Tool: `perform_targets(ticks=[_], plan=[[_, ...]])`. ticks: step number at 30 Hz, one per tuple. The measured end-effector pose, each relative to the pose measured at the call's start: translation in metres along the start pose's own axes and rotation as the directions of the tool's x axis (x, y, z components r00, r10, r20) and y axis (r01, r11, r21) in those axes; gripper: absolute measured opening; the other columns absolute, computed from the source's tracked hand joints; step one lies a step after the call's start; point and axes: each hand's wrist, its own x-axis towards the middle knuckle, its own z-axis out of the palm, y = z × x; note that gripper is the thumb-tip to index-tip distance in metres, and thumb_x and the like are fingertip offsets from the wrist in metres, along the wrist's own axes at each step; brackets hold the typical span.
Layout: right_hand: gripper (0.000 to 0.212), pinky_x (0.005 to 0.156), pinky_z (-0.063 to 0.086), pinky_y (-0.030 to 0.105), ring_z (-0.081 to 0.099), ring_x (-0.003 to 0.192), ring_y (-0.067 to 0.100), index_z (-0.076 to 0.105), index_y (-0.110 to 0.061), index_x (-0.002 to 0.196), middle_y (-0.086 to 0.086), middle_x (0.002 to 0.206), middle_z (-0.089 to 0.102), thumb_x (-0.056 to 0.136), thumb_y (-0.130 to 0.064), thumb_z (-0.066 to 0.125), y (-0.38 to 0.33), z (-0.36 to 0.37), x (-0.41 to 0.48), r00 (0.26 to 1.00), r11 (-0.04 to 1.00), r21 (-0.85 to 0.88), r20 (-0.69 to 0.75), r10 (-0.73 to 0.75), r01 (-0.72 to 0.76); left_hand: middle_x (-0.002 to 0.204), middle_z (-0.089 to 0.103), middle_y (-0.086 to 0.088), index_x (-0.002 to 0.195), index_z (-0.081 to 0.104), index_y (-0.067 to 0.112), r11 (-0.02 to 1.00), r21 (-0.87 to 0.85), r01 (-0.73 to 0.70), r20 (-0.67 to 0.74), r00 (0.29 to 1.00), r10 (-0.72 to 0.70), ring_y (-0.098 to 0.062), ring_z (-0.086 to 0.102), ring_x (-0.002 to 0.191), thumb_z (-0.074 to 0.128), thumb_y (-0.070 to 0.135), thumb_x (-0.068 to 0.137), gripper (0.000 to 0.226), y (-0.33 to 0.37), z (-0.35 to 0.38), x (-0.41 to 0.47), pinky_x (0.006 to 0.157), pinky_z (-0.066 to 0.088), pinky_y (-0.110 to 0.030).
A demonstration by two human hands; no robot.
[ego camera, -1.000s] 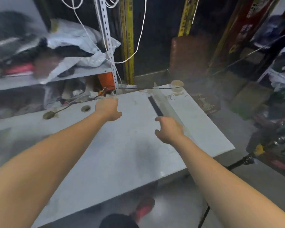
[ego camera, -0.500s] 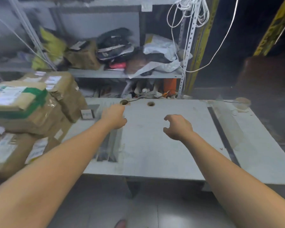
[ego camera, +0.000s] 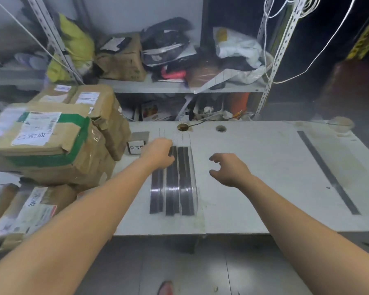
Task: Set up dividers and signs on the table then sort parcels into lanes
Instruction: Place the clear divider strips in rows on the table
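Several clear dividers with dark base strips (ego camera: 179, 188) stand bunched together left of centre on the white table (ego camera: 254, 199). My left hand (ego camera: 158, 155) is over their far end, fingers curled at the leftmost divider; whether it grips is not plain. My right hand (ego camera: 226, 169) hovers to their right with fingers loosely curled, holding nothing. One more divider (ego camera: 328, 173) stands alone at the table's right. A small white sign with black characters (ego camera: 135, 147) stands by my left hand. Taped cardboard parcels (ego camera: 51, 141) are stacked at the left.
Behind the table, a metal shelf (ego camera: 179, 88) carries boxes and bags. Two cable holes (ego camera: 221, 128) sit near the table's far edge, a round tape roll (ego camera: 342, 123) at its far right corner. White cords (ego camera: 285, 39) hang at the upper right. Grey floor lies below.
My view has swung left, from the lone right divider to the bunched dividers and parcels. My left hand has come down onto the bunched dividers; my right hand has left the right divider.
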Motion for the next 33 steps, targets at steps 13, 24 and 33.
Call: perform_targets(ticks=[13, 24, 33], plan=[[0.049, 0.086, 0.048, 0.030, 0.060, 0.113, 0.016, 0.055, -0.025, 0.136, -0.005, 0.128, 0.062, 0.089, -0.038, 0.062, -0.035, 0.071, 0.029, 0.958, 0.948, 0.138, 0.050, 0.282, -0.286, 0.122, 0.059, -0.005, 0.124, 0.062, 0.013, 0.879, 0.017, -0.476, 0.109, 0.875, 0.472, -0.026, 0.057, 0.111, 0.050, 0.012, 0.096, 0.030, -0.021, 0.037, 0.094, 0.079, 0.046, -0.034], [0.036, 0.068, 0.047, 0.024, 0.060, 0.079, 0.013, 0.068, -0.023, 0.121, -0.006, 0.100, 0.070, 0.085, -0.022, 0.063, -0.029, 0.096, 0.036, 0.928, 0.885, 0.278, 0.104, 0.358, -0.373, 0.123, 0.058, -0.004, 0.123, 0.062, 0.016, 0.810, 0.076, -0.581, 0.286, 0.791, 0.540, -0.025, 0.058, 0.109, 0.056, -0.002, 0.089, 0.040, -0.019, 0.050, 0.143, 0.087, 0.049, -0.032], [0.033, 0.064, 0.047, 0.020, 0.056, 0.060, 0.010, 0.070, -0.018, 0.120, -0.003, 0.104, 0.071, 0.087, -0.017, 0.063, -0.014, 0.101, 0.039, 0.925, 0.855, 0.360, 0.071, 0.373, -0.372, 0.110, 0.063, -0.004, 0.098, 0.071, 0.015, 0.857, 0.004, -0.515, 0.266, 0.827, 0.496, -0.027, 0.062, 0.099, 0.066, 0.012, 0.089, 0.011, -0.020, 0.046, 0.179, 0.088, 0.052, -0.041]])
